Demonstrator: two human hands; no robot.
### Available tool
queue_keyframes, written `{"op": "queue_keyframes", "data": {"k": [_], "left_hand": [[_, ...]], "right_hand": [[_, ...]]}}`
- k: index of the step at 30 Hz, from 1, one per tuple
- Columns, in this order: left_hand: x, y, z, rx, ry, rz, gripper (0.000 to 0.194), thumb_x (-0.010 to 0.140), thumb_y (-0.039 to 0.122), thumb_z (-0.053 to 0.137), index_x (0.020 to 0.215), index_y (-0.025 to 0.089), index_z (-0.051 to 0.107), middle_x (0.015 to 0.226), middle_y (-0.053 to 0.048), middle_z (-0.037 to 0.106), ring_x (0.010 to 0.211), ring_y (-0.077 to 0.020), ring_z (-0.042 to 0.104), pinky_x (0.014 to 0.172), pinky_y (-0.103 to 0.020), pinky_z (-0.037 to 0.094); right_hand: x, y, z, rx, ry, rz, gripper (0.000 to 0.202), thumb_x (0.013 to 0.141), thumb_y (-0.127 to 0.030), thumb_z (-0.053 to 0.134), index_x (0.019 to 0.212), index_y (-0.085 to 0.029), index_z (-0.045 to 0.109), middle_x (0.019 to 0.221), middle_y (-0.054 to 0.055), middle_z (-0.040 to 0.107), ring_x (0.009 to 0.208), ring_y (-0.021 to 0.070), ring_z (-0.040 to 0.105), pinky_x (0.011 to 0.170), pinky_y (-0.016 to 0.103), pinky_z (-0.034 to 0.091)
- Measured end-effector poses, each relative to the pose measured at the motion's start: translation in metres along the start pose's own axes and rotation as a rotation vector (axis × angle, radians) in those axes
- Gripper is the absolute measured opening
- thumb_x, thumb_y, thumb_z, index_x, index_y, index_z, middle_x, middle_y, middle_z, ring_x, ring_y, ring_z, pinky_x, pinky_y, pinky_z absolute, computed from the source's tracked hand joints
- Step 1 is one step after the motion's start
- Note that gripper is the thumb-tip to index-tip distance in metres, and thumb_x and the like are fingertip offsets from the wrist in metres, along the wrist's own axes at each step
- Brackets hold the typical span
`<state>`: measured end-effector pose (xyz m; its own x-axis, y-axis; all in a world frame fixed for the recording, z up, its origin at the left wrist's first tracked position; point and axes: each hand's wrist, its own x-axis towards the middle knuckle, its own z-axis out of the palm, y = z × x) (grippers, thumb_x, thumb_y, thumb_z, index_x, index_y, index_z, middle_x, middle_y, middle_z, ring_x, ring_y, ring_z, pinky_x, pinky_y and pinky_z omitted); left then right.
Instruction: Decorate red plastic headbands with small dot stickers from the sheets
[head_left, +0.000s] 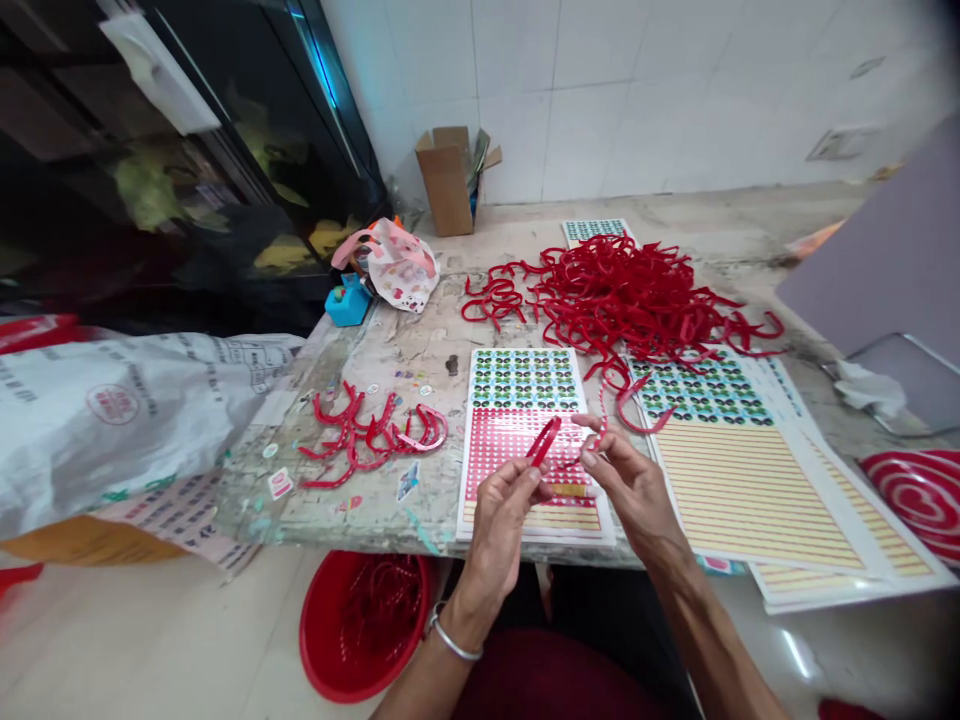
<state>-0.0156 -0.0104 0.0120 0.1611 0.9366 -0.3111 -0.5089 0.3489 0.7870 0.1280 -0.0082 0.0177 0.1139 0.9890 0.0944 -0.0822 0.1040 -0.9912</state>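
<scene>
Fingers of the left hand [499,510] are drawn together in a pinch, thumb against fingertips, around the lower end of a curved red band [545,440]. On the right hand [634,490], thumb and fingertips nearly meet and seem to grip a thin strip dotted red and white [604,405], while the forefinger reaches out loosely towards the band.

Both pieces are up over the sticker sheet [517,378] near the table's front edge, side by side and apart as far as I can see. It looks to me like a moment of handling one band and one strip together, one to each hand. From this pose, any move calls for a light pinch on both and a careful eye on their narrow edges, since the strip looks limp.

As for direction, the band's long axis slants from the left fingertips away from the person and to the right, its bend at the far end. The strip runs almost straight away from the person, curling slightly; which end the right hand has is hard to tell.

Left of the sheet lies a loose cluster of bands [367,435]; beyond, a large red heap [622,290] spreads across the table [405,350].
</scene>
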Motion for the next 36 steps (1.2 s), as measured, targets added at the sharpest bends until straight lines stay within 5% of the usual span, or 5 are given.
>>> {"op": "queue_keyframes", "data": {"k": [4, 18, 36], "left_hand": [[-0.004, -0.005, 0.002, 0.034, -0.048, -0.011, 0.009, 0.079, 0.021, 0.060, 0.079, 0.013, 0.063, 0.067, -0.001, 0.062, 0.066, -0.0103, 0.057, 0.071, -0.023, 0.044], [-0.003, -0.007, 0.004, 0.074, -0.041, -0.027, 0.012, 0.077, 0.024, 0.062, 0.082, 0.014, 0.067, 0.080, -0.004, 0.066, 0.070, -0.0114, 0.057, 0.074, -0.024, 0.042], [-0.002, -0.010, 0.001, 0.120, -0.052, -0.033, 0.012, 0.079, 0.023, 0.060, 0.082, 0.014, 0.066, 0.084, -0.005, 0.066, 0.070, -0.0119, 0.058, 0.076, -0.026, 0.042]], "right_hand": [[0.008, 0.005, 0.003, -0.028, -0.118, 0.024, 0.014, 0.081, -0.030, 0.058, 0.073, -0.019, 0.054, 0.130, 0.007, 0.048, 0.110, 0.0212, 0.049, 0.084, 0.030, 0.044], [0.010, 0.019, 0.004, -0.051, -0.063, 0.032, 0.017, 0.079, -0.033, 0.060, 0.071, -0.019, 0.056, 0.116, 0.009, 0.055, 0.101, 0.0218, 0.052, 0.087, 0.037, 0.042], [0.008, 0.027, 0.008, -0.006, -0.020, 0.046, 0.016, 0.077, -0.030, 0.062, 0.070, -0.018, 0.053, 0.110, 0.008, 0.054, 0.073, 0.0139, 0.056, 0.065, 0.030, 0.050]]}}
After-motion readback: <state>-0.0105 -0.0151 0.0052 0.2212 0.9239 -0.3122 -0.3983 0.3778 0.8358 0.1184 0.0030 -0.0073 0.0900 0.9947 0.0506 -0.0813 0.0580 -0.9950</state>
